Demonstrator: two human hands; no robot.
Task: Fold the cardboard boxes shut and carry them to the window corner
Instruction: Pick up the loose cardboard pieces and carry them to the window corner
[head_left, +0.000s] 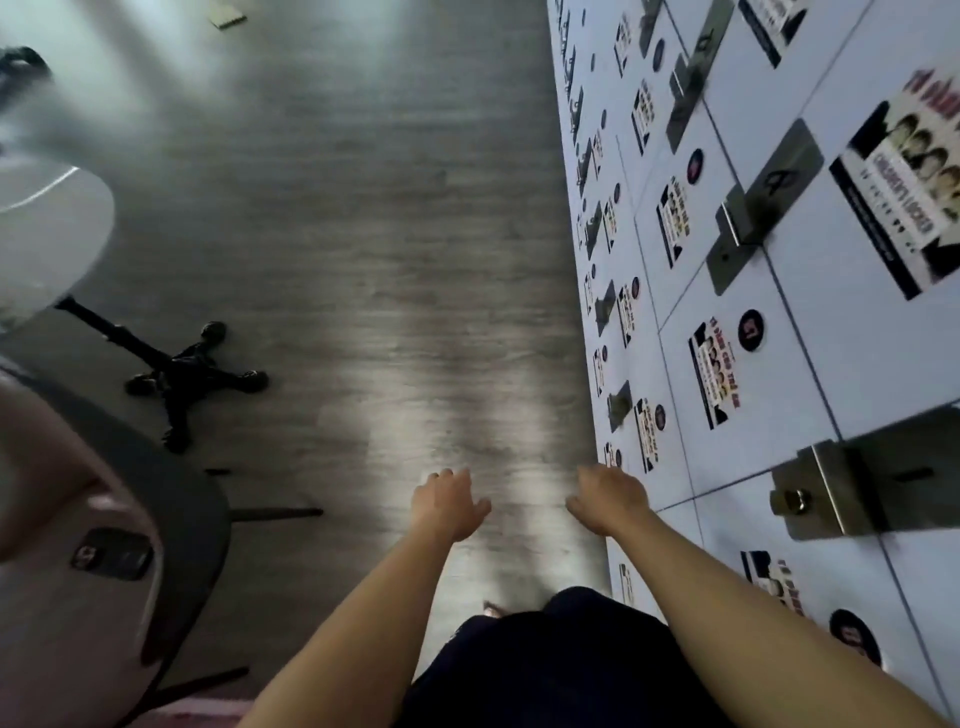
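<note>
No cardboard box shows in this view, except perhaps a small flat tan piece (227, 18) lying on the floor far ahead at the top left. My left hand (447, 503) and my right hand (610, 496) hang in front of me over the grey wood floor (363, 234), both arms stretched forward. The fingers of both hands point down and look loosely curled. Neither hand holds anything. The picture is blurred by motion.
A wall of white lockers (779, 260) with metal latches and stickers runs along my right. On the left stand a round dark table (197, 499), a white chair with a black wheeled base (192, 374), and a phone (111, 553) on a pinkish surface.
</note>
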